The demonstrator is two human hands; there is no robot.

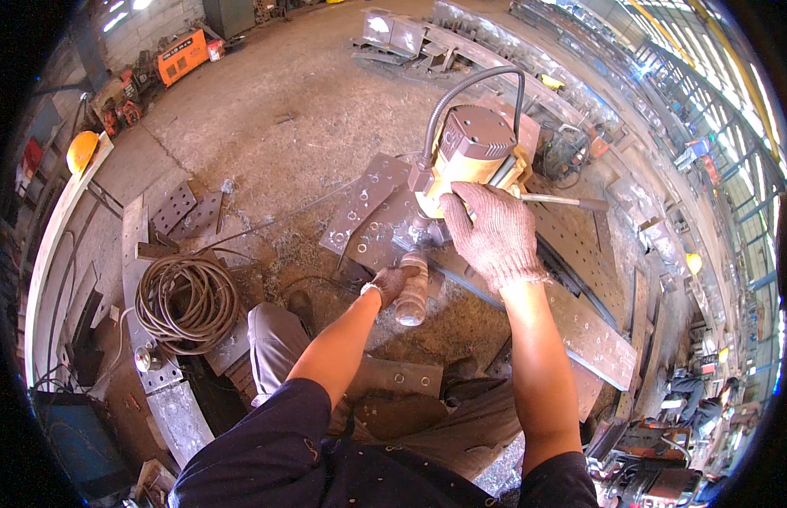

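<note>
A portable magnetic drill (471, 144) with a brown motor cap and yellow body stands on steel plates ahead of me. My right hand (493, 237), in a knitted glove, grips its yellow body, the fingertips partly hidden. A lever with a dark grip (571, 201) sticks out to the right of it. My left hand (392, 284), also gloved, is closed around a cloudy plastic bottle (412, 288), whose top points at the drill's lower end. Under the drill lies a brown steel plate (378, 212) with ringed holes and scattered metal shavings.
A coiled cable (186, 300) lies at left on steel pieces. Beyond it are drilled plates (195, 216), a yellow hard hat (83, 152) on a long beam, and an orange machine (182, 57). Long steel sections (597, 339) lie at right. A black hose (436, 102) arches over the drill.
</note>
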